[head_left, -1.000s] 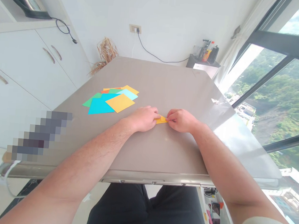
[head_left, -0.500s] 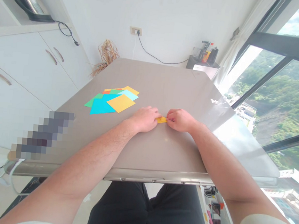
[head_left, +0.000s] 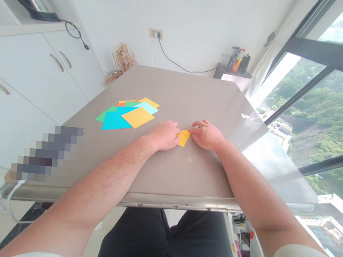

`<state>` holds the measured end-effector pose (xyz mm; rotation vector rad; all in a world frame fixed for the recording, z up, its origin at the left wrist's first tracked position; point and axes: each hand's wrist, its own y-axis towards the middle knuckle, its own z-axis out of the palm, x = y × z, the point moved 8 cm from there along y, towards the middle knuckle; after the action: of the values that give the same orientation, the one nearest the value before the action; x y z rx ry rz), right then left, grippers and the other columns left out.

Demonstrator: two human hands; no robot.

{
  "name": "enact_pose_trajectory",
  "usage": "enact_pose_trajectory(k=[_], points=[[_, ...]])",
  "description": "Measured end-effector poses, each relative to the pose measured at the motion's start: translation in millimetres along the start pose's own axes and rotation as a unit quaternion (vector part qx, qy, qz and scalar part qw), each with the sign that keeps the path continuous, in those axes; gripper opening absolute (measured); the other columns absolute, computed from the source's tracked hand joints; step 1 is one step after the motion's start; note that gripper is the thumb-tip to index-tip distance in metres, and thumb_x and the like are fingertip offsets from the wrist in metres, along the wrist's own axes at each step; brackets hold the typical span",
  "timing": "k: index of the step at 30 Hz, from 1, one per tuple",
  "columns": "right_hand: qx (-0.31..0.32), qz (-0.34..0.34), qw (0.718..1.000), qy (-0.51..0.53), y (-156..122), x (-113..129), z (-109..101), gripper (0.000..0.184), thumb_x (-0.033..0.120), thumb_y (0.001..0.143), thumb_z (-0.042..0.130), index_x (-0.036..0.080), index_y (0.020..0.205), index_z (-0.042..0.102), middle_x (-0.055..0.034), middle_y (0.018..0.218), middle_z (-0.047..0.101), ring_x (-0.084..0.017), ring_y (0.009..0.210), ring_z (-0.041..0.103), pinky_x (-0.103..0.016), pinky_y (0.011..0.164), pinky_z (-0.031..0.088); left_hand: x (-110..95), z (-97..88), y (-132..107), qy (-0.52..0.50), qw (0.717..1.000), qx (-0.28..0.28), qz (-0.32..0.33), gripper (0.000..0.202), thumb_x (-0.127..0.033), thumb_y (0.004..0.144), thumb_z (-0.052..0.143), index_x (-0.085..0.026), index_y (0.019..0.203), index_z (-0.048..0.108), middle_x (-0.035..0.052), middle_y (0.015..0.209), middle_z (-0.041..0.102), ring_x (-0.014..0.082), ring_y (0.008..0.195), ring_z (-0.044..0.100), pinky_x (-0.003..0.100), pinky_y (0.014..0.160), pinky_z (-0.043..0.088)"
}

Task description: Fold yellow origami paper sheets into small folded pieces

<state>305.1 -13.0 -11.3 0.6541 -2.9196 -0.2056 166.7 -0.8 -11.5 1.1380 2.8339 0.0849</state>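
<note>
A small folded piece of yellow-orange paper [head_left: 184, 138] lies on the grey table [head_left: 186, 169] between my hands. My left hand [head_left: 163, 135] rests on the table with its fingers curled, pinching the paper's left edge. My right hand [head_left: 207, 135] is on the paper's right side, fingers bent and pressing its upper right corner. More of the paper shows now, as a small square tilted on the tabletop.
A fan of coloured paper squares [head_left: 129, 114], teal, green, yellow and orange, lies on the table to the left. White cabinets [head_left: 28, 80] stand at left, dried grass [head_left: 120, 62] at the far corner. A side stand with bottles [head_left: 235, 64] and a large window are at right.
The paper between my hands has turned or opened, so a larger tilted square shows. My right hand shifted slightly up and its fingers spread a little.
</note>
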Motion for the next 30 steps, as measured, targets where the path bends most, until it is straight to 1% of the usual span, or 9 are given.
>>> enact_pose_trajectory(k=[3,6,8,13,17,20,23,26,30], points=[[0.002,0.016,1.0,-0.014,7,-7,4,0.049,0.016,0.098,0.042,0.034,0.131,0.073,-0.0071,0.148,0.057,-0.031,0.129,0.05,-0.044,0.103,0.045,-2,0.3,1,-0.03,0.999,-0.011,0.029,0.039,-0.026,0.094,0.042,-0.02,0.107,0.078,0.0081,0.113,0.071,0.0262,0.11,0.064,0.04,0.09,0.052],[0.017,0.024,1.0,-0.01,14,-13,8,0.055,0.011,0.096,0.042,0.036,0.136,0.069,-0.0073,0.154,0.052,-0.033,0.137,0.044,-0.047,0.107,0.044,-7,2.5,1,-0.069,0.995,-0.014,0.068,0.038,-0.023,0.093,0.042,-0.021,0.113,0.076,0.0054,0.133,0.068,0.0243,0.126,0.059,0.036,0.105,0.049],[0.03,0.033,0.999,-0.007,17,-16,11,0.058,0.009,0.093,0.044,0.038,0.139,0.066,-0.0067,0.156,0.05,-0.033,0.138,0.043,-0.049,0.108,0.044,-9,5.0,2,-0.078,0.994,-0.007,0.082,0.039,-0.022,0.093,0.042,-0.02,0.117,0.073,0.0053,0.137,0.067,0.0239,0.131,0.058,0.036,0.109,0.047],[0.03,0.072,0.997,-0.015,14,-21,12,0.059,0.009,0.09,0.05,0.034,0.141,0.065,-0.0085,0.156,0.05,-0.035,0.136,0.044,-0.051,0.107,0.044,-10,6.9,4,-0.085,0.993,0.007,0.082,0.038,-0.022,0.094,0.043,-0.02,0.118,0.072,0.0066,0.131,0.07,0.0245,0.128,0.06,0.038,0.11,0.048],[0.015,0.028,0.999,0.031,13,-13,14,0.057,0.009,0.093,0.045,0.036,0.136,0.069,-0.0062,0.149,0.055,-0.029,0.127,0.051,-0.045,0.106,0.045,-10,4.1,3,-0.089,0.992,0.001,0.089,0.035,-0.021,0.092,0.046,-0.024,0.114,0.073,0.0042,0.123,0.073,0.0241,0.123,0.06,0.038,0.108,0.048],[0.035,0.086,0.996,0.013,15,-23,16,0.057,0.01,0.091,0.049,0.039,0.137,0.068,-0.0062,0.148,0.056,-0.032,0.129,0.049,-0.048,0.105,0.045,-9,3.6,2,-0.088,0.992,0.002,0.085,0.036,-0.021,0.092,0.046,-0.024,0.116,0.073,0.0041,0.122,0.073,0.0253,0.121,0.059,0.04,0.106,0.049],[0.015,0.121,0.993,-0.008,15,-26,11,0.051,0.012,0.092,0.051,0.033,0.133,0.071,-0.0089,0.148,0.056,-0.033,0.129,0.05,-0.047,0.104,0.046,-10,2.3,1,-0.082,0.993,0.001,0.08,0.039,-0.02,0.093,0.044,-0.022,0.12,0.072,0.0044,0.123,0.073,0.0262,0.119,0.058,0.041,0.105,0.049],[-0.041,0.095,0.994,0.039,12,-17,2,0.048,0.013,0.095,0.045,0.027,0.133,0.071,-0.009,0.136,0.065,-0.026,0.118,0.059,-0.037,0.102,0.047,-12,-0.2,0,-0.058,0.996,-0.007,0.071,0.039,-0.023,0.093,0.045,-0.022,0.12,0.073,0.0058,0.121,0.072,0.0274,0.117,0.058,0.043,0.107,0.046],[-0.034,0.156,0.982,0.104,3,-22,1,0.041,0.021,0.098,0.044,0.023,0.125,0.074,-0.0065,0.118,0.075,-0.023,0.104,0.068,-0.032,0.092,0.051,-11,-0.5,0,-0.036,0.998,-0.015,0.053,0.037,-0.026,0.094,0.047,-0.022,0.116,0.076,0.0091,0.117,0.07,0.0285,0.117,0.057,0.045,0.107,0.047]])
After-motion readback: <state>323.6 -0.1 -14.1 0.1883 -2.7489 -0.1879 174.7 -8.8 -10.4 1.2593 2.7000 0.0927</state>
